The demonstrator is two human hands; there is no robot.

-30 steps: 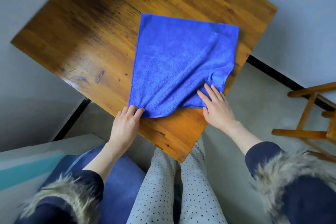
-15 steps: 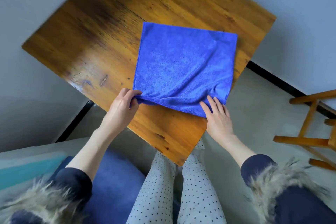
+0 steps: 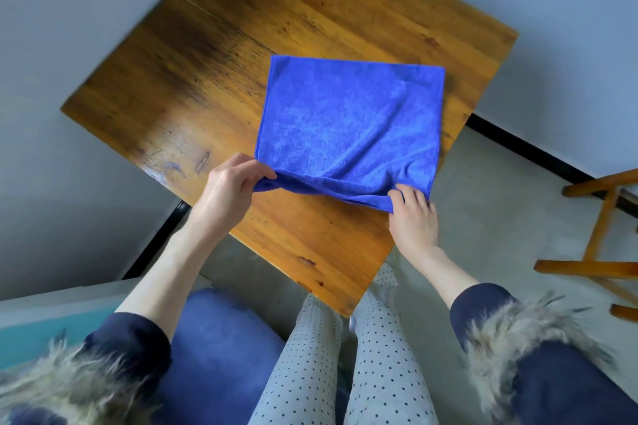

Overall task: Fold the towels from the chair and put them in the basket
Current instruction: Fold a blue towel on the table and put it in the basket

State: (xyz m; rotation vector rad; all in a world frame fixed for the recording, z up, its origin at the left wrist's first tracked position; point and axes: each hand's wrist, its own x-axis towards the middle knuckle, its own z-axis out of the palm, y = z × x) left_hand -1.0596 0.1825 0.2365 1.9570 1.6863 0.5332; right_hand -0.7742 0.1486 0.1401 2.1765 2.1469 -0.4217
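Head view gives me the square honey-brown wooden table (image 3: pixel 214 86) first, set cornerwise to me, with the bright blue square terry towel (image 3: pixel 348 121) lying flat on its right half. A wooden chair frame (image 3: pixel 600 228) stands off to the right; I see no basket. My left hand (image 3: pixel 228 190) pinches the towel's near-left corner, lifted a little off the wood; my right hand (image 3: pixel 412 217) grips the near-right corner, fingers curled over the hem. The near edge runs hand to hand, the rest of the cloth lying straight ahead, so I judge the fold goes forward, both hands equally near
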